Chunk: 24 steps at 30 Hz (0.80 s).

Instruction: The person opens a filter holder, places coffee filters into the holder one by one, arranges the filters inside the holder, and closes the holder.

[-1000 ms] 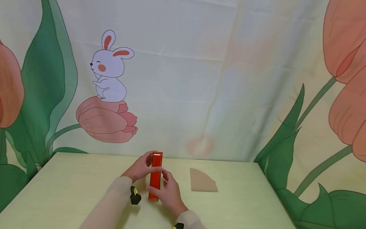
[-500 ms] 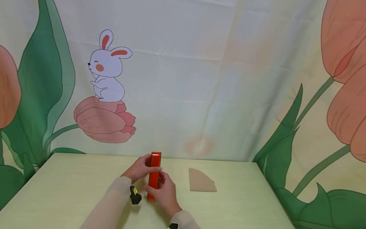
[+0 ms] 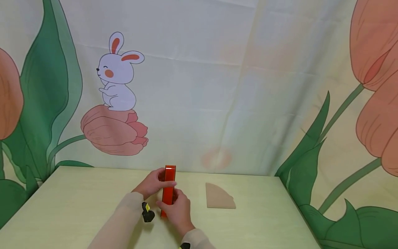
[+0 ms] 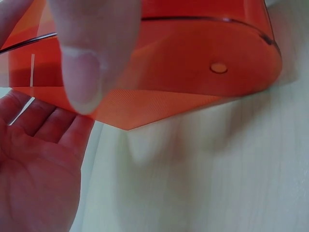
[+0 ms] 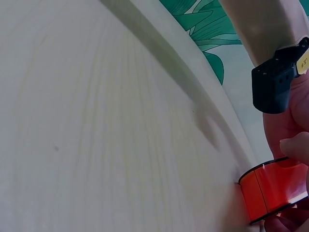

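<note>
A long red see-through case (image 3: 169,174) with dark edges stands narrow side up in the head view, held by both hands. My left hand (image 3: 153,183) grips its far part, with the thumb across the narrow side. My right hand (image 3: 181,211) holds the nearer part, its thumb on the left edge and the fingers along the right side. In the left wrist view the case (image 4: 188,58) shows a rounded end with a small round hole, and a pointed orange sheet (image 4: 145,108) shows below it. The right wrist view has the case (image 5: 273,186) low at its right edge.
A flat tan quarter-circle piece (image 3: 219,197) lies on the pale wood-grain table (image 3: 264,214), to the right of the hands. A cloth backdrop (image 3: 186,86) with a rabbit and tulips hangs behind the far edge. Black wrist cameras (image 3: 148,213) sit by the sleeves.
My right hand has shifted a little to the left against the case, so its fingers reach further behind it. The case leans slightly less; the left hand keeps its grip. The view shifted slightly.
</note>
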Each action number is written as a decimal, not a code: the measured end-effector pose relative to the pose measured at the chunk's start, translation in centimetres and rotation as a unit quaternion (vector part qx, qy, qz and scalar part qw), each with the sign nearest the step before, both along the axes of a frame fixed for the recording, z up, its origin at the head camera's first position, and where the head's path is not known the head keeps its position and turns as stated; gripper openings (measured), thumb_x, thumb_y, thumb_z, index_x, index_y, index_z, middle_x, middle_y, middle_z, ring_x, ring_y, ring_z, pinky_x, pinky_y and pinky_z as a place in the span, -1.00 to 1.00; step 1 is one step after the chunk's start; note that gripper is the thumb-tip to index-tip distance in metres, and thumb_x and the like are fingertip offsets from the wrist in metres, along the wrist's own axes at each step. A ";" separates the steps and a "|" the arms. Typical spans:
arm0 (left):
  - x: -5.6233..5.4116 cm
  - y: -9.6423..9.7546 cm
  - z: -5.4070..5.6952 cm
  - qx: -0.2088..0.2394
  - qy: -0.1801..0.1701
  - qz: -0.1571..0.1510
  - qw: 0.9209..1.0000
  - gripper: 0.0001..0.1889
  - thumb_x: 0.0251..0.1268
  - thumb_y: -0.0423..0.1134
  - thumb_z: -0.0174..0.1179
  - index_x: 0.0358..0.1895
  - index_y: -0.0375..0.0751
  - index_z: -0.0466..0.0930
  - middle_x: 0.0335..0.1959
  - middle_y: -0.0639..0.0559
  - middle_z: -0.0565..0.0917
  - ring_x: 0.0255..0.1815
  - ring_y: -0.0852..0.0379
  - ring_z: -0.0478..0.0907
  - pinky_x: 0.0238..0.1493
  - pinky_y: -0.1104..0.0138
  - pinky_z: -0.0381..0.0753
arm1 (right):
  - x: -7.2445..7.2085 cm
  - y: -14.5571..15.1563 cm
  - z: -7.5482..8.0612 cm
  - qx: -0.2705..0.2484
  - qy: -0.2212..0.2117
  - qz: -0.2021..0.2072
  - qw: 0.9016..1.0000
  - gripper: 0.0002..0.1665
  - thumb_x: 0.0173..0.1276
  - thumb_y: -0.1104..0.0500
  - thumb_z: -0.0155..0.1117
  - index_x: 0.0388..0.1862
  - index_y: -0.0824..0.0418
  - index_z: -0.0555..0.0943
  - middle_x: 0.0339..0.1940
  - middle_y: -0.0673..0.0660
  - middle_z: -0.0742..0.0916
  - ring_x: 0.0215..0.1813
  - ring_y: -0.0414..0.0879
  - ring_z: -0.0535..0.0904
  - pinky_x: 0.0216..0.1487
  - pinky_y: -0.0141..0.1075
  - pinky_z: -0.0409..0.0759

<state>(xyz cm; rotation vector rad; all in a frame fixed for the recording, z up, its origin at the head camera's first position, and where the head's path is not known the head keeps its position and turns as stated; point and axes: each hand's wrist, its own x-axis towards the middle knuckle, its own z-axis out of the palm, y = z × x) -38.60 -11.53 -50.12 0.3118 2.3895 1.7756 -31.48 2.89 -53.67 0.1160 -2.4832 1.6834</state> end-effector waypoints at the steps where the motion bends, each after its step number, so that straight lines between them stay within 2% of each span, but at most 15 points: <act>1: 0.0 0.0 0.0 -0.002 0.000 0.001 1.000 -0.36 0.23 -0.01 0.47 0.34 -0.10 0.47 0.18 -0.06 0.66 0.21 -0.04 0.56 0.37 -0.09 0.54 | 0.0 0.0 0.0 0.002 0.005 -0.001 1.000 -0.37 0.16 0.03 0.63 0.14 0.23 0.62 -0.08 0.05 0.80 -0.09 -0.12 0.70 0.10 -0.11 0.75; 8: 0.2 0.0 0.2 -0.027 0.014 0.015 0.999 -0.38 0.21 0.03 0.48 0.28 -0.11 0.52 0.12 -0.04 0.69 0.15 -0.02 0.58 0.32 -0.06 0.59 | 0.2 0.2 0.5 0.004 0.004 0.001 1.000 -0.51 0.17 0.04 0.62 0.03 0.18 0.68 -0.16 0.01 0.83 -0.18 -0.17 0.71 0.04 -0.17 0.77; 15: 0.9 0.1 0.6 -0.053 0.036 0.043 0.997 -0.35 0.14 0.11 0.51 0.24 -0.12 0.56 0.06 -0.02 0.72 0.08 0.01 0.61 0.24 -0.01 0.64 | 0.3 0.9 0.9 0.021 0.017 0.022 0.999 -0.59 0.17 0.04 0.62 -0.05 0.13 0.71 -0.27 -0.04 0.83 -0.28 -0.24 0.67 -0.12 -0.32 0.75; 19: 1.7 0.3 0.8 -0.061 0.041 0.060 0.995 -0.28 0.10 0.15 0.52 0.27 -0.12 0.54 0.10 -0.03 0.71 0.11 -0.02 0.62 0.23 0.00 0.66 | 0.4 1.4 1.1 0.025 0.013 0.038 0.999 -0.57 0.18 0.03 0.61 -0.01 0.12 0.72 -0.24 -0.07 0.81 -0.25 -0.23 0.65 -0.12 -0.33 0.75; 24: 3.0 0.5 1.2 -0.079 0.048 0.073 0.993 -0.22 0.09 0.19 0.51 0.32 -0.15 0.51 0.13 -0.06 0.70 0.13 -0.04 0.61 0.19 0.03 0.69 | 0.8 2.4 1.7 0.033 -0.005 0.054 0.998 -0.57 0.23 0.06 0.58 0.07 0.07 0.72 -0.18 -0.10 0.81 -0.16 -0.19 0.66 0.00 -0.24 0.78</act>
